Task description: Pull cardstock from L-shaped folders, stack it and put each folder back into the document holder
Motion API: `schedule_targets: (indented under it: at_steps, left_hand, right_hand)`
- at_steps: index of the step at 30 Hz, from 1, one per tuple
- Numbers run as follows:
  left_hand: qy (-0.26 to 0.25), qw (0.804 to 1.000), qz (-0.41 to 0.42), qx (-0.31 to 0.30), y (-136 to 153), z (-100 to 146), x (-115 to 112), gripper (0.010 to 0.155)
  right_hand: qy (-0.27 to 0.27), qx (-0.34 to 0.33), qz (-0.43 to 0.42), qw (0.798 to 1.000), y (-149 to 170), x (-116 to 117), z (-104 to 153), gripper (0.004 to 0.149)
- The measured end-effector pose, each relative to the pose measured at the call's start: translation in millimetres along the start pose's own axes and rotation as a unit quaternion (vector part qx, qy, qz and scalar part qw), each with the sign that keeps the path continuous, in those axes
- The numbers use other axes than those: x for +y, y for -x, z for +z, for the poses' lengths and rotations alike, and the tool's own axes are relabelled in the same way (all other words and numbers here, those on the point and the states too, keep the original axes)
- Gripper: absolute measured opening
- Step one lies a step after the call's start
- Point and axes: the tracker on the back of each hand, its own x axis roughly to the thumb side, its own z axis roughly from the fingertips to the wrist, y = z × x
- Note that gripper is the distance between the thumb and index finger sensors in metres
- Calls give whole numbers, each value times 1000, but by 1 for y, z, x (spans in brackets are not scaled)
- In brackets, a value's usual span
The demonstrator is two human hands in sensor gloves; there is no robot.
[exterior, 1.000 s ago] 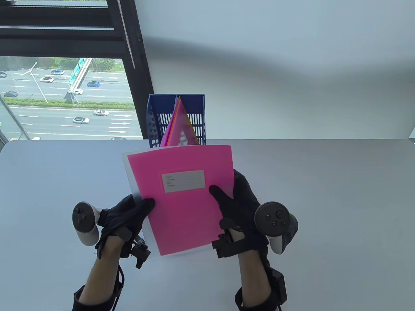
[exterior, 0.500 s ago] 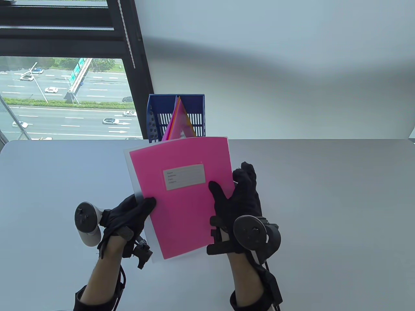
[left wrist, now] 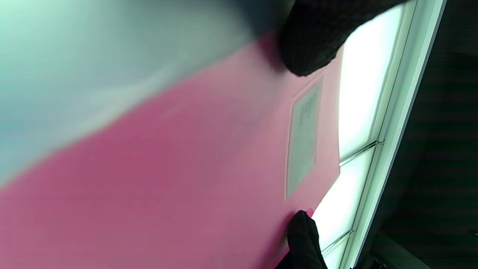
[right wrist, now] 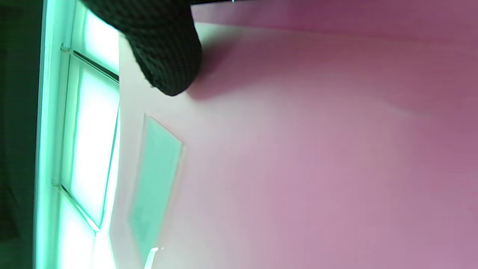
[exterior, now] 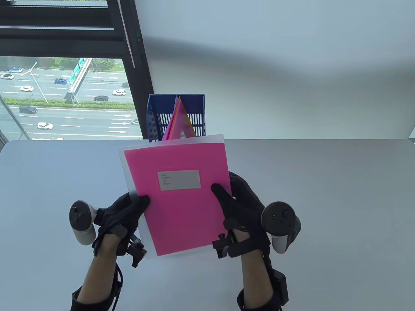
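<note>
I hold a clear L-shaped folder (exterior: pixel 129 181) upright above the table, with a pink cardstock sheet (exterior: pixel 184 213) inside it. A grey label (exterior: pixel 179 180) sits on the pink sheet. My left hand (exterior: pixel 136 207) grips the folder's left edge, its thumb on the front. At the right edge my right hand (exterior: pixel 228 197) pinches the pink cardstock, thumb in front and fingers behind. A clear strip of folder shows to the left of the pink sheet and above it. Both wrist views are filled by the pink cardstock (left wrist: pixel 186 168) (right wrist: pixel 317 149).
A blue document holder (exterior: pixel 194 107) stands at the table's far edge, right behind the held folder, with more pink and orange folders (exterior: pixel 180 124) leaning in it. The grey table (exterior: pixel 324 194) spreads to both sides. A window lies beyond at far left.
The right hand spread its fingers off the right edge, then closed again on the sheet. A clear margin of folder now shows above the pink cardstock. The folder shifted slightly left.
</note>
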Motion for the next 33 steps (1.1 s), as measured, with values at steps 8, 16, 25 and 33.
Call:
schedule_targets:
  at_steps: [8, 16, 25, 33]
  left_hand:
    - [18, 1000, 15, -5, 1, -1, 8, 40]
    - [35, 999, 29, -25, 0, -1, 15, 40]
    - [40, 998, 30, -25, -2, -1, 17, 40]
    - [25, 999, 29, -17, -1, 0, 18, 41]
  right_hand:
    - [-104, 10, -155, 982, 13, -3, -6, 41]
    - [-214, 13, -256, 943, 19, 10, -10, 44]
    - [-192, 12, -224, 955, 15, 8, -10, 40]
    - [-128, -22, -89, 988, -3, 0, -7, 37]
